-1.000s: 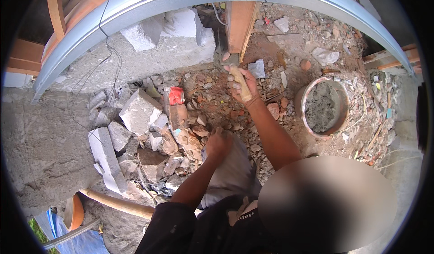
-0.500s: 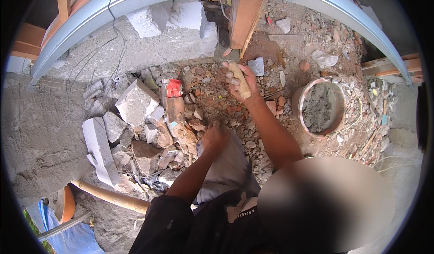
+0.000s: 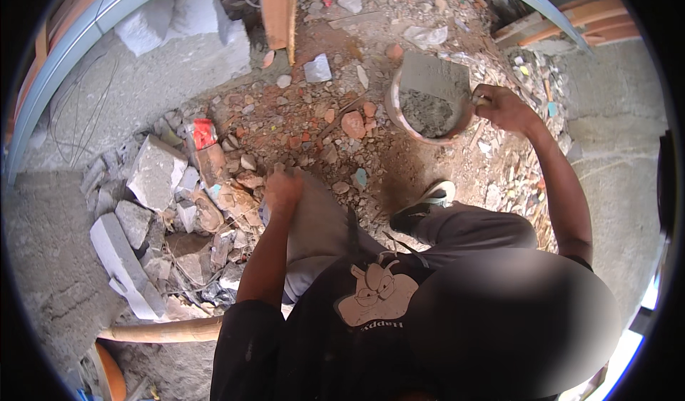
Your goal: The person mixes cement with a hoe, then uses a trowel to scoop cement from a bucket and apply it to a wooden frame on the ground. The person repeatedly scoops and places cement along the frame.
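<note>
My right hand [image 3: 505, 108] is closed round the handle of a trowel at the right side of a round bucket [image 3: 394, 115]. The trowel's broad, flat blade [image 3: 437, 74], smeared grey, reaches across the far part of the bucket's mouth. Wet grey mortar [image 3: 427, 112] shows in the bucket below the blade. My left hand [image 3: 284, 185] rests on my bent left knee, its fingers curled in, with nothing seen in them. Just left of that hand lie broken bricks and rubble.
White block pieces [image 3: 125, 265] and a grey concrete chunk [image 3: 157, 170] lie in the rubble at left. A red packet [image 3: 205, 133] sits among them. A wooden post [image 3: 277, 8] stands at the far side. My shoe [image 3: 421, 208] is on the ground near the bucket.
My right hand has moved right and brought the trowel from above the rubble to the bucket. The view has shifted right. My left hand stays on the knee.
</note>
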### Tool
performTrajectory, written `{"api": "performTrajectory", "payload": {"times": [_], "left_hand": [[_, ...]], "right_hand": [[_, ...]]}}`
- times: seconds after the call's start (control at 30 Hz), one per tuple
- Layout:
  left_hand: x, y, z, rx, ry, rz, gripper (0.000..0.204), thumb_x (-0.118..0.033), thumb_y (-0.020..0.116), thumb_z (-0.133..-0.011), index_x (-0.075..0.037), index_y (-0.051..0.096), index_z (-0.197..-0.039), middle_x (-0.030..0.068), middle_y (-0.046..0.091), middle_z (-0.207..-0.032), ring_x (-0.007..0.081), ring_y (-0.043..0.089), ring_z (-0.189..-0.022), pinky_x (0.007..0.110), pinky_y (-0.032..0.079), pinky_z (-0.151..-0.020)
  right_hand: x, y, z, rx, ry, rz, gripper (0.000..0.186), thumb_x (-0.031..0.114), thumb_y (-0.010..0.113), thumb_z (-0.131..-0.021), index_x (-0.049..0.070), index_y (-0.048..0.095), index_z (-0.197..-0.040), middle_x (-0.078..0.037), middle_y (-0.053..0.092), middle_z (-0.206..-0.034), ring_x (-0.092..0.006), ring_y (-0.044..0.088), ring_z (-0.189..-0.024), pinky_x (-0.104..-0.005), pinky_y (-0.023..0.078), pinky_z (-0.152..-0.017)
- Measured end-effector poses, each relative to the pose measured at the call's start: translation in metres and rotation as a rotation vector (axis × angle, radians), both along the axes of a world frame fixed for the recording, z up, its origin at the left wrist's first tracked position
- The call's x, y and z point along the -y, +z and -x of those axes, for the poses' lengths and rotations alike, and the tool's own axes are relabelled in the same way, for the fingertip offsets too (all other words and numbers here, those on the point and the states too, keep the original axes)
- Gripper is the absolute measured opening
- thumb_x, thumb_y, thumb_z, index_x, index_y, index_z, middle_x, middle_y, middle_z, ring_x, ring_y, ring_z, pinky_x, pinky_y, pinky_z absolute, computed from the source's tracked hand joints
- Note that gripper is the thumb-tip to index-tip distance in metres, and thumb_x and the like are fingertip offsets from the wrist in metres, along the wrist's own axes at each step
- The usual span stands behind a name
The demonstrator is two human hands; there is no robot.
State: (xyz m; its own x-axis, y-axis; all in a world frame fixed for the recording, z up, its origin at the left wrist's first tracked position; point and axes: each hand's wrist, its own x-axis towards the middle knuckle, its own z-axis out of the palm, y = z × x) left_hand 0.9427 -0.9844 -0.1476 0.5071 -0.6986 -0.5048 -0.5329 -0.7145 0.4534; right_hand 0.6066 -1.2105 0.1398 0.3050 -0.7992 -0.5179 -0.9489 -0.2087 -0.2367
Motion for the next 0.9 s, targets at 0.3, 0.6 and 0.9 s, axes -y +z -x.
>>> {"api": "performTrajectory", "payload": {"times": [0.3,0.6,0.9], "left_hand": [[0.004,-0.004,0.014,0.101,-0.093,0.040,0.049,-0.040,0.059,-0.082,-0.006,0.057,-0.118,0.0169,0.054,-0.127,0.0353,0.047,-0.122,0.052,0.037,-0.099],[0.000,0.002,0.002,0.074,-0.068,-0.009,0.049,-0.039,0.056,-0.083,-0.006,0.056,-0.120,0.0161,0.050,-0.132,0.0355,0.043,-0.126,0.053,0.033,-0.103],[0.002,0.000,0.007,0.056,-0.056,0.007,0.052,-0.040,0.054,-0.085,-0.005,0.054,-0.123,0.0183,0.051,-0.130,0.0353,0.043,-0.127,0.056,0.029,-0.105]], "right_hand": [[0.033,-0.098,0.028,-0.548,0.012,0.211,0.025,0.010,0.056,-0.083,-0.002,0.066,-0.102,-0.020,0.066,-0.106,-0.0337,0.066,-0.098,-0.0426,0.055,-0.082],[0.010,-0.054,0.040,0.036,-0.383,-0.222,0.027,0.021,0.060,-0.087,-0.004,0.061,-0.095,-0.015,0.062,-0.073,-0.0241,0.064,-0.059,-0.0372,0.051,-0.048],[0.045,-0.100,0.104,0.075,-0.545,-0.327,0.021,0.019,0.055,-0.091,-0.002,0.059,-0.095,-0.014,0.057,-0.060,-0.0235,0.058,-0.046,-0.0360,0.045,-0.038]]}}
